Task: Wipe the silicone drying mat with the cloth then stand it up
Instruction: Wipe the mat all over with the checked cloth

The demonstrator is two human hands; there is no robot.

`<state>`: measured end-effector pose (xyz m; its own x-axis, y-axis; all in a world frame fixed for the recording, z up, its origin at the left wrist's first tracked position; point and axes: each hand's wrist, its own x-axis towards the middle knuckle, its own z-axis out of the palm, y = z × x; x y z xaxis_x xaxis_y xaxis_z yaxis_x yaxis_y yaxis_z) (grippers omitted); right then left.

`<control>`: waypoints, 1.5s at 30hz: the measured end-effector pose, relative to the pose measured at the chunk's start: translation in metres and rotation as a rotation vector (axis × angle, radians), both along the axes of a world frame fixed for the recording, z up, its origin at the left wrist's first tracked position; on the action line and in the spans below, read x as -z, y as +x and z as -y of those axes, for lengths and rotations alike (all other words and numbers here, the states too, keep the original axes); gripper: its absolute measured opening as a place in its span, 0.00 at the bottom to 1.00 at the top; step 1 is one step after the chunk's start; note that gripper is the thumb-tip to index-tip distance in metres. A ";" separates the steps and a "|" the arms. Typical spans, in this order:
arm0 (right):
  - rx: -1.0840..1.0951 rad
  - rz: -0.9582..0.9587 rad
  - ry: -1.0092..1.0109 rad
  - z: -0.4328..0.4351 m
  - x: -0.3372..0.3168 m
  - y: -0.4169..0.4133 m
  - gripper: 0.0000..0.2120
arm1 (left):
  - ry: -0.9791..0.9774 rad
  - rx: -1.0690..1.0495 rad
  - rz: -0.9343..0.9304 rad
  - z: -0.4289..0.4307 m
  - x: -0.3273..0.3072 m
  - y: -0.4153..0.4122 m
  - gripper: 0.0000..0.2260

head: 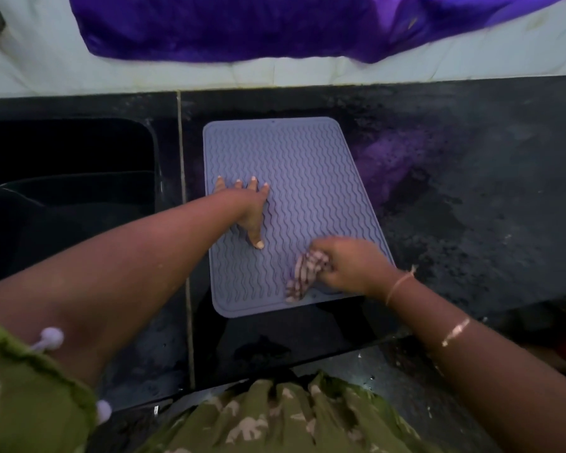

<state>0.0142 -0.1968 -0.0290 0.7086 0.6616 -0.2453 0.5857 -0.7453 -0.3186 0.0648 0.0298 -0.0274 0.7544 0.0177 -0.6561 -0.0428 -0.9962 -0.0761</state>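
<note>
A grey-lilac silicone drying mat (307, 171) with wavy ridges lies flat on the black counter (471, 207). My left hand (247, 207) rests palm down on the mat's left middle, fingers spread, holding nothing. My right hand (350, 268) is closed around a bunched striped cloth (303, 276), which touches the mat near its front right corner. The cloth looks blurred.
A dark sink basin (69, 191) sits left of the mat, beyond a seam in the counter. A purple fabric (258, 24) hangs over the pale wall behind. The counter's front edge runs just below the mat. Bare black counter stretches to the right.
</note>
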 end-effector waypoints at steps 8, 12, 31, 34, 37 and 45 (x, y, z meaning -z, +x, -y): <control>0.371 0.195 0.029 -0.036 0.013 0.068 0.18 | 0.020 -0.021 0.001 0.002 0.001 0.002 0.60; 0.093 0.221 0.018 -0.022 0.023 0.001 0.18 | 0.005 -0.027 -0.001 0.000 0.000 0.002 0.61; 0.913 -0.299 0.627 -0.030 -0.004 0.119 0.08 | 0.108 0.023 -0.016 0.004 0.004 0.011 0.64; 0.958 -0.515 0.878 -0.034 -0.022 0.144 0.09 | 0.087 0.037 -0.058 -0.007 0.010 0.010 0.64; 0.948 -0.885 1.137 -0.043 -0.035 0.169 0.14 | 0.054 0.011 -0.122 -0.005 -0.001 0.020 0.61; 0.964 -0.426 0.740 -0.074 -0.022 0.229 0.28 | -0.011 -0.177 0.111 0.010 -0.024 0.082 0.45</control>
<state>0.2430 -0.1229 -0.0072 0.9309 0.0038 -0.3652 -0.3372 -0.3748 -0.8636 0.1468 0.0197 -0.0030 0.8078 0.1493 -0.5702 0.1409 -0.9883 -0.0593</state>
